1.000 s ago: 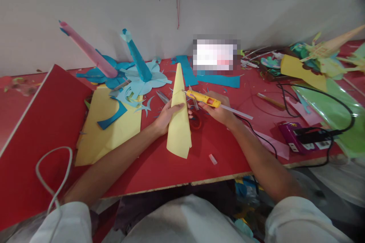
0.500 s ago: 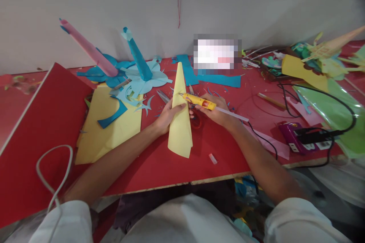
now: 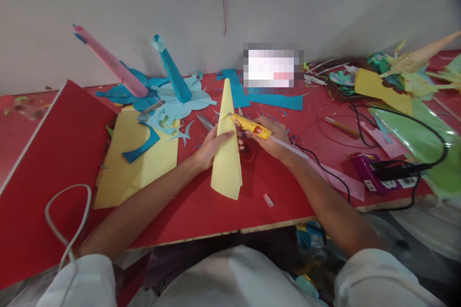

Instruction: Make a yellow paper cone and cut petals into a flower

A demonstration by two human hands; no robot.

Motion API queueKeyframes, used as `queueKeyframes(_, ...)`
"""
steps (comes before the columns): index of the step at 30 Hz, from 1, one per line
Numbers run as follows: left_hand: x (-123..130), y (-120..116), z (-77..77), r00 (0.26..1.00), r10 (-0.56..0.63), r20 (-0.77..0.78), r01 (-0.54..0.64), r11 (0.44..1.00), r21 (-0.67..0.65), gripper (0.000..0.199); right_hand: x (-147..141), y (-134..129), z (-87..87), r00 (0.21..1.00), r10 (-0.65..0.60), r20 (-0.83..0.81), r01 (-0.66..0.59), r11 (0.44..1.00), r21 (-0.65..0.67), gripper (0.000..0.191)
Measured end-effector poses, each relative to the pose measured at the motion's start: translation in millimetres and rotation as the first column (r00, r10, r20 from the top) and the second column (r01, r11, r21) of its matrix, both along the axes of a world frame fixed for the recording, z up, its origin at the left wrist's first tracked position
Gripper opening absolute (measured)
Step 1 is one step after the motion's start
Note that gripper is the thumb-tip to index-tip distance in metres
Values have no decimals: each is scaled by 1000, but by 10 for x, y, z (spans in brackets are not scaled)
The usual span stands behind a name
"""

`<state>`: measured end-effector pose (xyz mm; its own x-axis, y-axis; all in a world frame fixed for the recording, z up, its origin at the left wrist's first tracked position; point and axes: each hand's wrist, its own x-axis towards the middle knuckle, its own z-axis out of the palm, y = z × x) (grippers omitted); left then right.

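Note:
A pale yellow paper cone (image 3: 226,168) stands point up at the middle, gripped by my left hand (image 3: 212,147), whose thumb lies across its front and whose fingertips show past its right edge. My right hand (image 3: 271,141) is closed around a yellow glue gun (image 3: 257,129). The gun's nozzle is at the cone's upper part, by the paper's edge; whether it touches is too small to tell. A whitish glue stick (image 3: 290,147) sticks out of the gun's back end. Scissors with red handles (image 3: 247,154) lie behind the cone, partly hidden.
Pink (image 3: 111,64) and blue (image 3: 175,74) paper cones stand on cut paper at the back left. Yellow sheets (image 3: 137,177) and a red board (image 3: 54,168) are left. A purple box (image 3: 369,172), black cables and green sheets (image 3: 428,153) lie right. A small eraser-like block (image 3: 268,200) sits near the front edge.
The glue gun's nozzle has shifted slightly up and right along the cone, and its rear has dipped a little. My left hand still holds the cone.

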<state>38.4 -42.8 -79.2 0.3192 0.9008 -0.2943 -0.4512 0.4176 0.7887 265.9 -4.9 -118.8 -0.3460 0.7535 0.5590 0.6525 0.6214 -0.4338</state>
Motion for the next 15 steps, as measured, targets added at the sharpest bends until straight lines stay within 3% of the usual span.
queueKeyframes(15, -25, 9, -6, 1000, -25, -18, 25, 1000, 10, 48, -42, -14, 88, 1000, 24, -4, -24, 998, 53, 27)
